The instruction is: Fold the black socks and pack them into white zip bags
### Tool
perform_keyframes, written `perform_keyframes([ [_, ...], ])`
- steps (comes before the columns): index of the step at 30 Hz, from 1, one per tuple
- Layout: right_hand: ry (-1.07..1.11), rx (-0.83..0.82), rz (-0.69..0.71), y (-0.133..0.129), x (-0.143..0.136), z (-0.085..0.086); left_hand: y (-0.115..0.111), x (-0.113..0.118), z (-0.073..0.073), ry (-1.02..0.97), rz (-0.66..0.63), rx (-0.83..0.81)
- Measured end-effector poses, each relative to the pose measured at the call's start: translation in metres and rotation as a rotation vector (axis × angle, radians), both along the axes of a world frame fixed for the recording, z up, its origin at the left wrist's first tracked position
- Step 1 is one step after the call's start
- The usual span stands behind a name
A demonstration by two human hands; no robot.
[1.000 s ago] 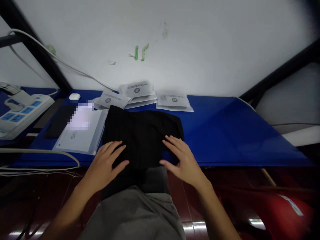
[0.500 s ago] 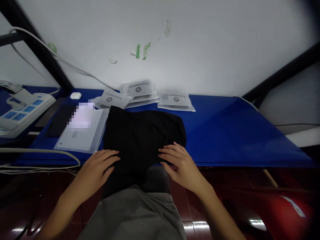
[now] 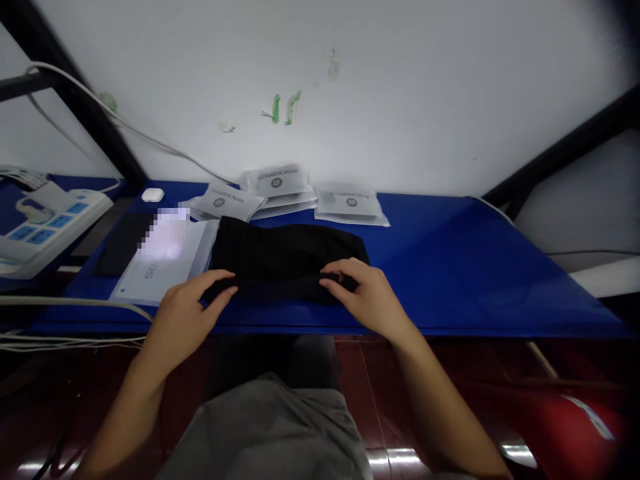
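Working remotely, I have the left hand (image 3: 185,315) and right hand (image 3: 370,293) pinching the near edge of the black cloth (image 3: 290,248) on the blue tabletop (image 3: 475,267); level grips and even, light tension should, I judge, prevent creases

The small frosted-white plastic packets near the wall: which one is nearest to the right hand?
The rightmost frosted-white plastic packet, beyond the bare right hand; the others lie farther left.

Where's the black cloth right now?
In the head view, the black cloth lies just left of centre on the blue table, in front of the packets, its near edge between the left hand and right hand.
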State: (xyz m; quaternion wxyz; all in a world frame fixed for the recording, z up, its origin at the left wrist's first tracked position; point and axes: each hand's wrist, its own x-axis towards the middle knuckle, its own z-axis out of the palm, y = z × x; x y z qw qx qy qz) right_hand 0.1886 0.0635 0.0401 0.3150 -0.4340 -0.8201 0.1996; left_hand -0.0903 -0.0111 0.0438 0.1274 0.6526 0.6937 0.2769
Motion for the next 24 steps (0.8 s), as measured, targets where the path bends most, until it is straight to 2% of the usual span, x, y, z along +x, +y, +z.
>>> perform_keyframes([
  [3, -0.035, 0.042, -0.068, 0.018, -0.007, -0.007, 0.013, 0.002, -0.001, 0.108, 0.086, 0.005],
  [7, -0.228, 0.199, -0.138, 0.031, -0.014, -0.02, 0.029, 0.002, -0.014, 0.309, 0.133, 0.073],
  [11, -0.336, 0.321, -0.101, 0.023, -0.014, -0.026, 0.034, 0.006, -0.025, 0.425, 0.042, 0.196],
  [16, -0.327, 0.331, 0.045, -0.001, -0.002, -0.019, 0.022, 0.013, -0.029, 0.363, -0.014, 0.281],
  [20, -0.457, 0.274, 0.106, -0.014, 0.012, -0.02, 0.014, 0.012, -0.036, 0.362, -0.237, 0.124],
  [24, -0.498, 0.264, 0.107, -0.015, 0.021, -0.025, 0.012, 0.005, -0.043, 0.445, -0.28, 0.058],
])
